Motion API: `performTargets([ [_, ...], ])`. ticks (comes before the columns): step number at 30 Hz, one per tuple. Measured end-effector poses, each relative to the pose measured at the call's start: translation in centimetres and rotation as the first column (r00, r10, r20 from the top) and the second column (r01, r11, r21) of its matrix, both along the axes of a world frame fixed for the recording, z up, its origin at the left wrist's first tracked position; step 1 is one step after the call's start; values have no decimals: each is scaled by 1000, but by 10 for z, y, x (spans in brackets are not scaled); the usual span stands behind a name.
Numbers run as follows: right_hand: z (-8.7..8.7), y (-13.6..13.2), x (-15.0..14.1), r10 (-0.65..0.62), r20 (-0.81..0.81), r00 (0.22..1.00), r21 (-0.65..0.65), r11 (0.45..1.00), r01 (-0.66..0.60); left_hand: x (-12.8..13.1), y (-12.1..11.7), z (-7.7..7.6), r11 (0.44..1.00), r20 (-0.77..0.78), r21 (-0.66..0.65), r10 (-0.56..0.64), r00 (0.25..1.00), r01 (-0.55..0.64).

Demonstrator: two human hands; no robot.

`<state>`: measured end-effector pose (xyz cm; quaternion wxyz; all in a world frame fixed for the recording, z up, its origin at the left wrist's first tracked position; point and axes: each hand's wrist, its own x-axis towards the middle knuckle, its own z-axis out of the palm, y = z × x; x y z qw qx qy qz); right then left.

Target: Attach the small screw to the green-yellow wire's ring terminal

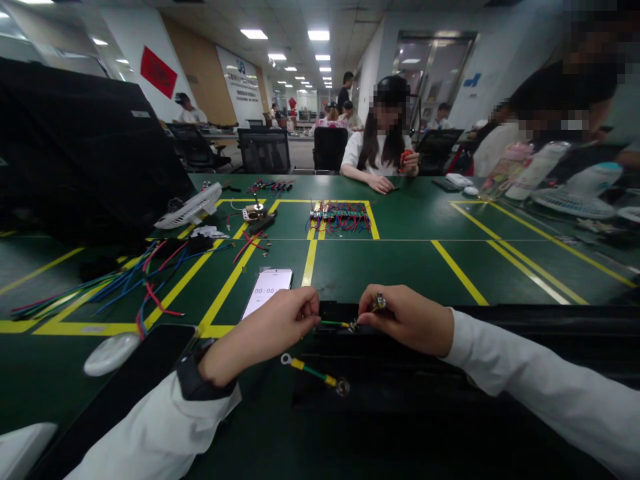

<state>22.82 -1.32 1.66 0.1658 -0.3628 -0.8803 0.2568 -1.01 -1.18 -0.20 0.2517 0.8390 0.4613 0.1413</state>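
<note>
My left hand [280, 330] pinches one end of a short green wire [334, 324] with a yellow sleeve and a ring terminal. My right hand [407, 317] is closed on the wire's other end and on a small metal part [380, 301] that sticks up between thumb and finger. Both hands hover over a long black rail [450, 373] lying across the green table [400, 267]. A second green wire [315, 372] with ring terminals at both ends lies on the table just below my hands.
A phone [267, 290] showing a timer lies ahead of my left hand. Loose coloured wires [120, 283] spread at the left, a batch of finished wire assemblies [340, 217] sits mid-table. A white mouse [111, 353] rests front left. A person [383, 143] sits across the table.
</note>
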Motion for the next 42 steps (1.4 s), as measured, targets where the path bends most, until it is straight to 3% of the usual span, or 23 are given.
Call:
performTargets([
  [15, 9, 17, 1, 203, -9, 979, -99, 974, -203, 0, -2, 0, 1000, 1, -2, -1, 1000, 1],
  [20, 15, 15, 6, 46, -137, 990, -124, 990, -63, -1, -2, 2, 1000, -3, -2, 2, 1000, -2],
  [23, 17, 9, 8, -36, -148, 988, -51, 998, 29, -1, -1, 2, 1000, 4, -14, -5, 1000, 5],
  [28, 9, 0, 2, -46, -37, 998, 35, 998, 47, 0, 1, 3, 1000, 2, -5, 3, 1000, -3],
  [42, 0, -1, -5, -25, 15, 1000, 31, 999, 24, -1, 0, 5, 1000, -13, 24, 3, 1000, -2],
])
